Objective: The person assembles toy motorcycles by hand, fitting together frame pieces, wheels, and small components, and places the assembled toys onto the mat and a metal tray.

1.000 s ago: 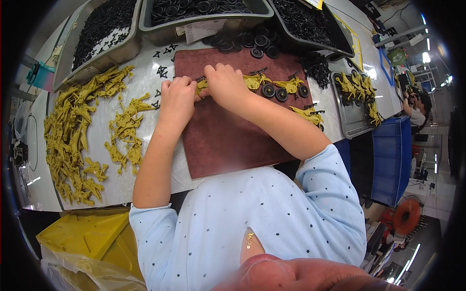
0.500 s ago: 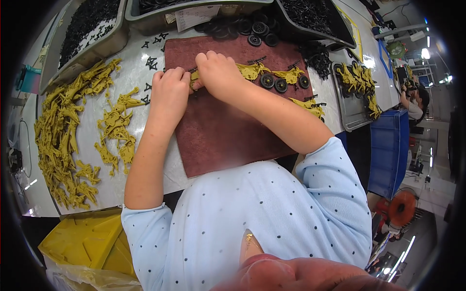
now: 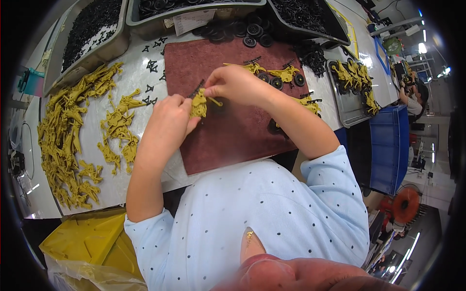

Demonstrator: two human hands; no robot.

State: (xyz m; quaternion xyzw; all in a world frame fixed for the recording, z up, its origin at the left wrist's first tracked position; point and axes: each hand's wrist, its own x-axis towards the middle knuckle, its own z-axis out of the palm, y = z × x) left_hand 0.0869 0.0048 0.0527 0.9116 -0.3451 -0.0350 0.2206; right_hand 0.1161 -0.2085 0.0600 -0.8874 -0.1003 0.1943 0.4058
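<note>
Over the left part of the dark red cloth (image 3: pixel 223 145), a yellow plastic toy motorcycle body (image 3: pixel 199 105) with a black handlebar piece (image 3: pixel 196 89) is between my hands. My left hand (image 3: pixel 170 118) is closed on the body from its left side. With thumb and fingers pinched, my right hand (image 3: pixel 237 85) grips the upper end, beside the handlebar; the fingertips partly cover what they touch. Beyond my right wrist lie yellow toy motorcycles (image 3: pixel 284 73) with black handlebars and wheels. Another yellow motorcycle (image 3: pixel 309 104) rests by my right forearm, which partly hides it.
Yellow bodies are heaped (image 3: pixel 63 145) at the left, with a smaller group (image 3: pixel 118 123) nearer the cloth. Grey bins (image 3: pixel 109 51) of black parts line the far side. Loose black wheels (image 3: pixel 253 30) lie behind the cloth. A metal tray (image 3: pixel 357 116) holds motorcycles at the right.
Both hands have come nearer to me and turned, bringing the yellow body off the cloth's far part. My right hand has moved from pressing beside the left to a pinch at its upper end.
</note>
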